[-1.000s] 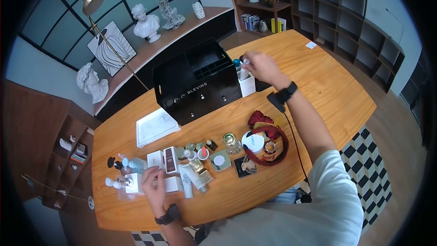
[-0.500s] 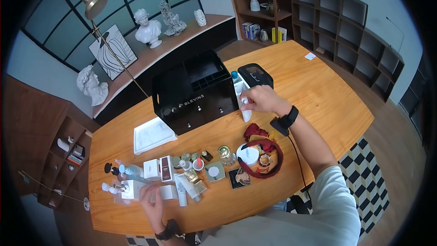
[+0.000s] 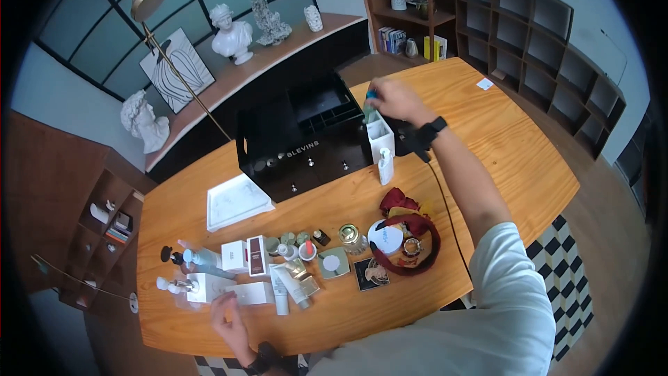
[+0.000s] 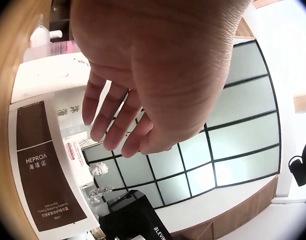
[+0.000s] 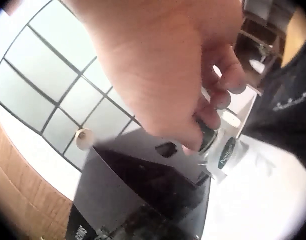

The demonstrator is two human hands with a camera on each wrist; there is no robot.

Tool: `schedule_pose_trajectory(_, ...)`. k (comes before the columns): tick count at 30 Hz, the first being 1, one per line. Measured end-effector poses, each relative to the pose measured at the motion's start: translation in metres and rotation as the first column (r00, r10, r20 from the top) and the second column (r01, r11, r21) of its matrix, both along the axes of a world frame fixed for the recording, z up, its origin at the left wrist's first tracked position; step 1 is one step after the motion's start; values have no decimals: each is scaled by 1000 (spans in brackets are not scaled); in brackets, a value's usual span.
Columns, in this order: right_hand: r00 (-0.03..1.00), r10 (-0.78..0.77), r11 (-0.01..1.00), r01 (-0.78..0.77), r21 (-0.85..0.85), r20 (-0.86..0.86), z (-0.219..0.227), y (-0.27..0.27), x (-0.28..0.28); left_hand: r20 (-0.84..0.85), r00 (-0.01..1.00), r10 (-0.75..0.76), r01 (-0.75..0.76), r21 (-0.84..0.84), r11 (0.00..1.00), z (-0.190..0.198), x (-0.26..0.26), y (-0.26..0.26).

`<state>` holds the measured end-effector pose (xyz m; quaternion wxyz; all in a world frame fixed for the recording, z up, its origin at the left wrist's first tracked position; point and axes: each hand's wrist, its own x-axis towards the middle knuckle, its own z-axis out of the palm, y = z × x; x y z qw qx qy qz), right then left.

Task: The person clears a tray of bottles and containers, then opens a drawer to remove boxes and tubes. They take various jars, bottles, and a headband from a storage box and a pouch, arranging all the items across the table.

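In the head view the right hand (image 3: 398, 101) pinches a teal-capped bottle (image 3: 371, 106) at the back of a white divided holder (image 3: 380, 141), beside the black BLEVINS box (image 3: 303, 157). The right wrist view shows thumb and fingertips round the cap of that clear bottle (image 5: 224, 156), which has a green label. A small white bottle (image 3: 385, 167) stands on the table in front of the holder. The left hand (image 3: 231, 322) hangs loosely bent by the white boxes (image 3: 255, 293) at the table's front left, holding nothing; the brown-and-white HEPROA box (image 4: 48, 167) is near it.
Pump bottles (image 3: 202, 257), tubes (image 3: 280, 292) and jars crowd the front left. A white tray (image 3: 239, 202) lies before the black box. Right of centre are a glass jar (image 3: 353, 239), a dark red headband (image 3: 433, 245) and a black card (image 3: 371, 275). A black case lies behind the right wrist.
The right hand has let go of the small white bottle, now standing before the holder, and moved back to grip the teal-capped bottle. The left hand has shifted slightly.
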<state>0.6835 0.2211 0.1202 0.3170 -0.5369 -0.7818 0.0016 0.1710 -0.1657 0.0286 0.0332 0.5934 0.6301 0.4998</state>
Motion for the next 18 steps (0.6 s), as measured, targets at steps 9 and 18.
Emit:
schedule_pose_trajectory(9, 954, 88, 996, -77, 52, -285, 31, -145, 55, 98, 991, -87, 89, -13, 996, 3, 5, 34)
schedule_pose_trajectory(18, 963, 183, 946, -227, -231, -199, -42, -141, 30, -1, 994, -110, 110, -65, 992, 28, 24, 41)
